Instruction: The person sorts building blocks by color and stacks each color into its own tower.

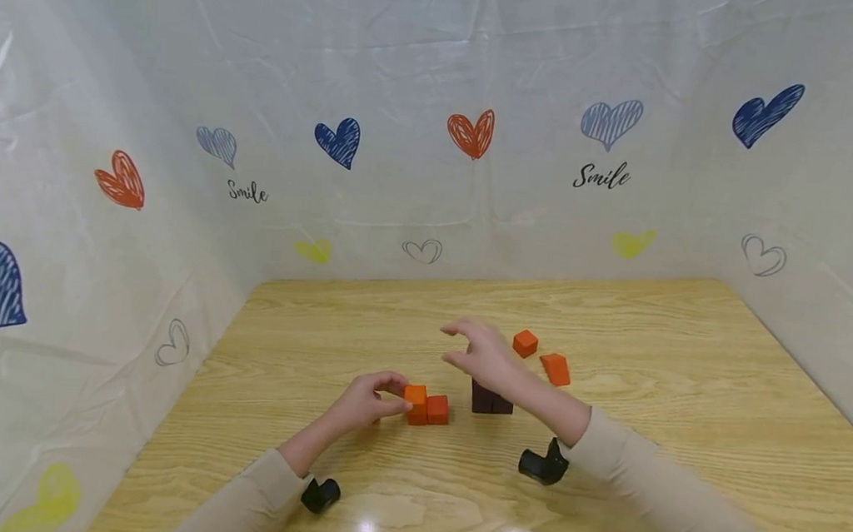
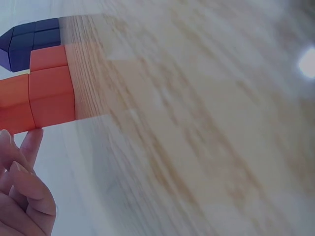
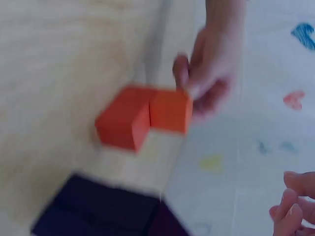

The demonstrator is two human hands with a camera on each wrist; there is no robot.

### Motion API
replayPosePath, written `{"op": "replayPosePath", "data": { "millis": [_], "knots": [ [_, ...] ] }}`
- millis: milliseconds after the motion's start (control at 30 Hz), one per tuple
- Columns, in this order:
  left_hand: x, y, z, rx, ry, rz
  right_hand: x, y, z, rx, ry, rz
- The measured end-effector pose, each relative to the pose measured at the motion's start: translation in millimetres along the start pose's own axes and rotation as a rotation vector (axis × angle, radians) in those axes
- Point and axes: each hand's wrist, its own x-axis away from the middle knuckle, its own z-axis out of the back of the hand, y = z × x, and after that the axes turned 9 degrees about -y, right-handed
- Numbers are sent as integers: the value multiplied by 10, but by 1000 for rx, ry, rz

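My left hand [image 1: 363, 399] pinches an orange cube [image 1: 415, 394] between thumb and fingers. That cube sits on top of a block, with a red cube [image 1: 438, 410] beside it on the table. In the left wrist view, fingertips touch the edge of the orange cube [image 2: 14, 104], next to the red blocks [image 2: 51, 96]. My right hand [image 1: 490, 356] hovers over the dark blocks [image 1: 492, 399], thumb and fingers spread apart with nothing between them. It partly hides those blocks in the head view. The right wrist view is blurred and shows the dark blocks [image 3: 98, 209] near the red ones.
Behind the right hand, a loose orange cube [image 1: 525, 343] and an orange wedge-like block [image 1: 556, 370] lie on the wood-grain table [image 1: 660, 359]. A white sheet [image 1: 412, 73] printed with hearts encloses the table's back and sides. Black devices [image 1: 544, 466] are worn at both wrists.
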Motion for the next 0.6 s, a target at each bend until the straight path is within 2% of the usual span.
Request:
{"op": "replayPosePath", "data": {
  "millis": [167, 267, 400, 600],
  "knots": [
    [14, 18, 1, 26, -2, 15, -54, 357, 340, -13, 1, 8],
    [16, 23, 5, 29, -1, 21, -83, 618, 464, 25, -7, -9],
    [16, 28, 0, 17, 4, 28, -113, 947, 549, 105, -51, -48],
    [39, 93, -11, 9, 0, 35, -111, 1324, 564, 131, -176, -117]
  ]
}}
